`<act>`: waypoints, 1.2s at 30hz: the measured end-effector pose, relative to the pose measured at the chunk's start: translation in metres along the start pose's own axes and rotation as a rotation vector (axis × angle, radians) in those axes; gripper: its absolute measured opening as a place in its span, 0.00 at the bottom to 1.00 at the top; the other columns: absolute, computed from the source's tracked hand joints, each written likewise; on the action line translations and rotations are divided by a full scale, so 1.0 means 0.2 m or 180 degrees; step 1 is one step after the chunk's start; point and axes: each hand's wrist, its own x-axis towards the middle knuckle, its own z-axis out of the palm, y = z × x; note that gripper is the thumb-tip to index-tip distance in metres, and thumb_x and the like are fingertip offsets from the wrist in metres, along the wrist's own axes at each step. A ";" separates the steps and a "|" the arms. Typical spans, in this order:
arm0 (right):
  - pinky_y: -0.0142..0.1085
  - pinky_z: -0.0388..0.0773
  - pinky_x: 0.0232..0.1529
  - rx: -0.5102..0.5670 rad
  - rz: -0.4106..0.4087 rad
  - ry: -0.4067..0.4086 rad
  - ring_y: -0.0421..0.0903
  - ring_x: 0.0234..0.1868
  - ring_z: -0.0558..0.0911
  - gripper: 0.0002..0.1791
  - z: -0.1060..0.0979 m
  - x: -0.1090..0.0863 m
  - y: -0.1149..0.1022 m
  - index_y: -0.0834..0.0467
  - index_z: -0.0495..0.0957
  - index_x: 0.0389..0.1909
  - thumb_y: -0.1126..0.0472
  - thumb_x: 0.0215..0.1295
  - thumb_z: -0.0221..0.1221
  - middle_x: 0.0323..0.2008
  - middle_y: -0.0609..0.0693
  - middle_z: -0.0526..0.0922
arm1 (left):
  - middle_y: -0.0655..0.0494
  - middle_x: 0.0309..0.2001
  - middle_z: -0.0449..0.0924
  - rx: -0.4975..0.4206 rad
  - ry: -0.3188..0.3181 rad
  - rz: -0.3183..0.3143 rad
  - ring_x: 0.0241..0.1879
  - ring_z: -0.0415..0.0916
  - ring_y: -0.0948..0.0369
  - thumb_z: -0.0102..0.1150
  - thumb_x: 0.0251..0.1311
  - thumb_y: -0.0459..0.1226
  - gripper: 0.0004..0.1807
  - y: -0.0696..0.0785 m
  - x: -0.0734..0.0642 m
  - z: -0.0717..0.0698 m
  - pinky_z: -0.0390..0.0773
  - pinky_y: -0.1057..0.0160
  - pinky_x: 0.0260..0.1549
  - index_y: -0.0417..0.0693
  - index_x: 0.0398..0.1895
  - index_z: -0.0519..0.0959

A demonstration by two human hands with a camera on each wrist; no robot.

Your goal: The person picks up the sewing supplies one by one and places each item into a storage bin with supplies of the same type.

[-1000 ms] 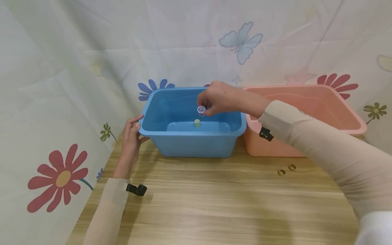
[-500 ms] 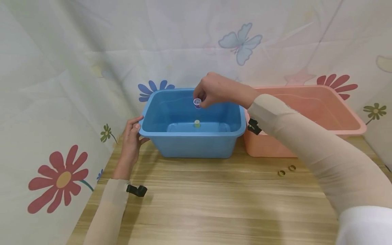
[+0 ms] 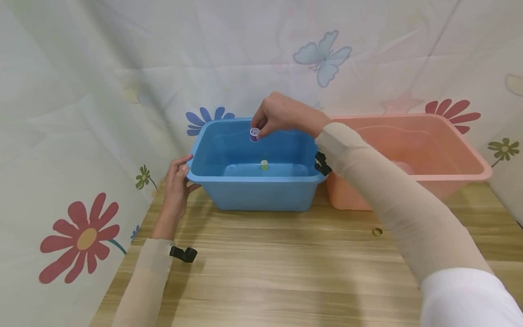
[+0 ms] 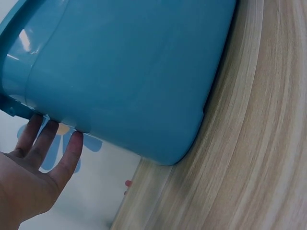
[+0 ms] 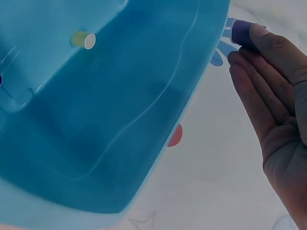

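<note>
Wood-grained tabletop [image 3: 261,268] lies before us, with pale flower-and-butterfly cloth [image 3: 245,59] rising behind both hands. Our left hand [image 3: 175,188] is at the near left end of the blue bin [image 3: 261,195], its fingers fairly straight as they touch the rim and outer wall. Our right hand [image 3: 279,112] pinches a small purple cylinder [image 3: 254,135] with a white rim between thumb and fingertips, raised over the same bin in the head view. Below that hand, on the bin's floor, we see a yellow-green cylinder [image 3: 264,166]. To the right hand's right stands the pink bin [image 3: 351,195], partly covered by our sleeve [image 3: 392,200]; nearer us than that hand, just beside the sleeve, lies a gold ring [image 3: 377,232].
</note>
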 end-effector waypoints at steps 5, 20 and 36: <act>0.29 0.78 0.42 0.0074 -0.0004 0.0014 0.33 0.36 0.83 0.16 0.02 0.02 0.05 0.50 0.85 0.44 0.52 0.53 0.68 0.37 0.43 0.86 | 0.50 0.63 0.63 0.0017 -0.0012 0.0012 0.58 0.67 0.46 0.45 0.69 0.45 0.21 -0.01 0.00 0.00 0.76 0.53 0.42 0.53 0.63 0.67; 0.28 0.78 0.42 0.0385 0.0153 0.0110 0.33 0.35 0.83 0.17 0.05 0.04 0.13 0.51 0.85 0.44 0.53 0.52 0.69 0.37 0.43 0.86 | 0.52 0.64 0.62 0.0067 -0.0033 0.0031 0.57 0.67 0.49 0.44 0.69 0.45 0.22 0.00 0.00 0.00 0.76 0.53 0.43 0.52 0.64 0.65; 0.32 0.78 0.45 0.0800 0.0124 0.0082 0.38 0.41 0.83 0.17 0.08 0.09 0.16 0.51 0.82 0.48 0.54 0.56 0.66 0.41 0.45 0.85 | 0.51 0.63 0.62 0.0047 -0.0015 0.0043 0.57 0.68 0.49 0.44 0.69 0.45 0.22 0.01 -0.02 -0.01 0.76 0.54 0.42 0.52 0.64 0.65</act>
